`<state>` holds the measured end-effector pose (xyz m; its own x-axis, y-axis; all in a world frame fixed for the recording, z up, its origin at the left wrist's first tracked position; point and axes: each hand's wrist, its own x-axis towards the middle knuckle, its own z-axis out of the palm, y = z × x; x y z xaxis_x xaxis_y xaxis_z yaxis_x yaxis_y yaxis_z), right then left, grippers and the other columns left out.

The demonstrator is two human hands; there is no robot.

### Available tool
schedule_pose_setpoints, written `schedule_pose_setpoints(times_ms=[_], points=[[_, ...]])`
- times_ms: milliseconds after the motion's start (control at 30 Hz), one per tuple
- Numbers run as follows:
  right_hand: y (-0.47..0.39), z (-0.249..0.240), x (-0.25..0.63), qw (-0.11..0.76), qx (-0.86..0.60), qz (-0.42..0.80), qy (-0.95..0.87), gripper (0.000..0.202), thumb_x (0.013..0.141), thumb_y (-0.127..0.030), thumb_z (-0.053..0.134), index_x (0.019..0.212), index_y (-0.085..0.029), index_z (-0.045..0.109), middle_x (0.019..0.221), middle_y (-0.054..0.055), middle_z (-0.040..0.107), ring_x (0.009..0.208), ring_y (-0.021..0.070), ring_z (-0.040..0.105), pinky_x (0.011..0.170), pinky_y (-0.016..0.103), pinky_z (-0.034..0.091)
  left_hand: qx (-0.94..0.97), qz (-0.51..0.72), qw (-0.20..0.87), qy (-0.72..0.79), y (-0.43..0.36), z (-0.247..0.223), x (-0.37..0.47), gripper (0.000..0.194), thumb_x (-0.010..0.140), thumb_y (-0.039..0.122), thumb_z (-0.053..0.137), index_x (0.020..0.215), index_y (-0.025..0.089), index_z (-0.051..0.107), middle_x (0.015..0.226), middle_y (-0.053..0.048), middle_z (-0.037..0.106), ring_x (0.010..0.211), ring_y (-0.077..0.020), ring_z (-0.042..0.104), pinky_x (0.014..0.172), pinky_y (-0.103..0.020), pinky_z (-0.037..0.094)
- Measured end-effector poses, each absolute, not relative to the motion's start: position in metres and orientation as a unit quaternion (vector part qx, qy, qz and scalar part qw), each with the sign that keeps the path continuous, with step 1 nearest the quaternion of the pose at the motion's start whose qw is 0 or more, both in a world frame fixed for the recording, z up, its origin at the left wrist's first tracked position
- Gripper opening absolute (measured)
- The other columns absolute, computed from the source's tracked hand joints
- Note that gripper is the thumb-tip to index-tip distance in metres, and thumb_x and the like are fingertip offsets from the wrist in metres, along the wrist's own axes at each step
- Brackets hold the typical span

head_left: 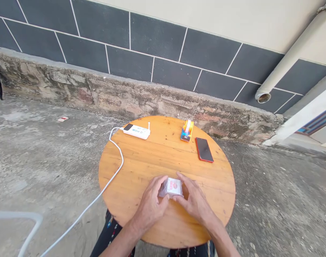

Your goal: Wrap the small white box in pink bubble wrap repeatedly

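- Small box (174,186), white with red print on its upturned face and wrapped in clear plastic, sits between the two hands close to the middle of the round wooden table (152,153). Whether it rests on the wood or is lifted slightly I cannot tell.
- Left hand (151,200) comes in from the box's 8 o'clock, its thumb at the near edge and its forefinger curved toward the far corner, pinching the wrapped side.
- Right hand (195,200) comes in from the box's 4 o'clock, thumb at the near edge, forefinger reaching to the far corner, so the box is pinched from that side too. A gap shows between the box and the hollow of this hand.
- On the table, taking its far edge as 12 o'clock, a white device (137,131) with a dark display lies at 11 o'clock.
- White cable (122,157) leaves that device's 9 o'clock end, curls over the wood and drops past the edge toward 8 o'clock.
- Tape dispenser (187,131), yellow and blue, stands at 1 o'clock.
- Phone (204,150), dark-screened with a red rim, lies near 2 o'clock, just beside the dispenser.
- Beyond the table, toward 12 o'clock, runs a wall of dark tiles (167,44); a pale pipe (279,71) slants down it between 1 and 2 o'clock.
- Red-and-white scrap (62,119) lies on the concrete ground (58,153) at 10 o'clock.
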<state>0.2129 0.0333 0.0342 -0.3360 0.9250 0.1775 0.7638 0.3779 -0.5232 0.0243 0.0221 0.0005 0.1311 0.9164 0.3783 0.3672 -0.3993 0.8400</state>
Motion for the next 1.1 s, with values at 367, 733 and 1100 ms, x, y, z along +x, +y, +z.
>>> schedule_pose_setpoints(times_ms=[367, 733, 1100], points=[[0.034, 0.031, 0.22, 0.24, -0.526, 0.185, -0.795, 0.071, 0.08, -0.042, 0.063, 0.142, -0.025, 0.032, 0.138, 0.012, 0.047, 0.126, 0.0288, 0.045, 0.103, 0.049, 0.037, 0.686, 0.473, 0.293, 0.469, 0.023, 0.002, 0.025, 0.057, 0.075, 0.01, 0.051, 0.13, 0.022, 0.044, 0.127, -0.012, 0.052, 0.117, -0.0248, 0.051, 0.097, -0.045, 0.047], [0.032, 0.019, 0.223, 0.271, -0.538, 0.204, -0.771, 0.064, 0.083, -0.033, 0.059, 0.141, -0.023, 0.034, 0.135, 0.01, 0.052, 0.125, 0.0258, 0.047, 0.103, 0.047, 0.038, 0.689, 0.464, 0.287, 0.477, 0.025, 0.0, 0.025, 0.052, 0.078, 0.011, 0.051, 0.128, 0.021, 0.046, 0.124, -0.01, 0.055, 0.115, -0.0231, 0.053, 0.095, -0.043, 0.048], [0.013, 0.015, 0.231, 0.327, -0.546, 0.209, -0.743, 0.064, 0.083, -0.041, 0.06, 0.139, -0.022, 0.036, 0.139, 0.013, 0.045, 0.127, 0.0285, 0.044, 0.105, 0.05, 0.037, 0.689, 0.467, 0.286, 0.474, 0.022, 0.004, 0.024, 0.055, 0.075, 0.012, 0.051, 0.129, 0.018, 0.044, 0.128, -0.012, 0.052, 0.116, -0.0245, 0.052, 0.095, -0.043, 0.048]])
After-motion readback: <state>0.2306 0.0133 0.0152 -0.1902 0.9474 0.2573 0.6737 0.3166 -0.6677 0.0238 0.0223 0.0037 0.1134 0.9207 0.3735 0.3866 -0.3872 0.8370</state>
